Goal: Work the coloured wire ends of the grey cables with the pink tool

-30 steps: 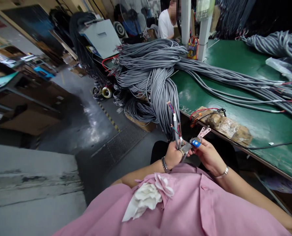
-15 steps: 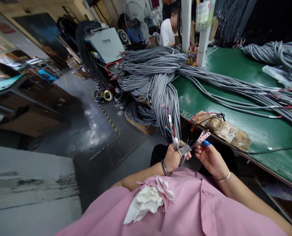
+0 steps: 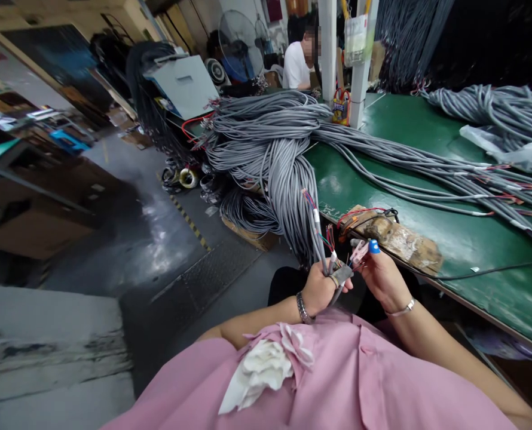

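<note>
My left hand (image 3: 320,291) is closed around a few grey cables (image 3: 318,242) near their stripped ends. Its thumb wears a grey wrap (image 3: 341,275). Thin coloured wires (image 3: 329,236) fan out above the fist, and white labels band the cable ends. Close by on the right, my right hand (image 3: 383,279) pinches a small pink clip-like tool (image 3: 359,252) between thumb and fingers. A blue cover (image 3: 374,246) sits on that thumb. The tool's tip points towards the wires at my left hand; whether it touches one is too small to tell.
A thick bundle of grey cables (image 3: 288,173) hangs over the corner of the green table (image 3: 409,206). A taped brown block (image 3: 396,236) lies by the table edge. Beyond are a white post (image 3: 360,77), a plastic bag (image 3: 508,149), a fan (image 3: 240,45) and a seated person (image 3: 296,65).
My right thumb has come down onto the pink tool, whose spread arms now look closer together. The whole view has shifted slightly. My left hand keeps its grip on the cables.
</note>
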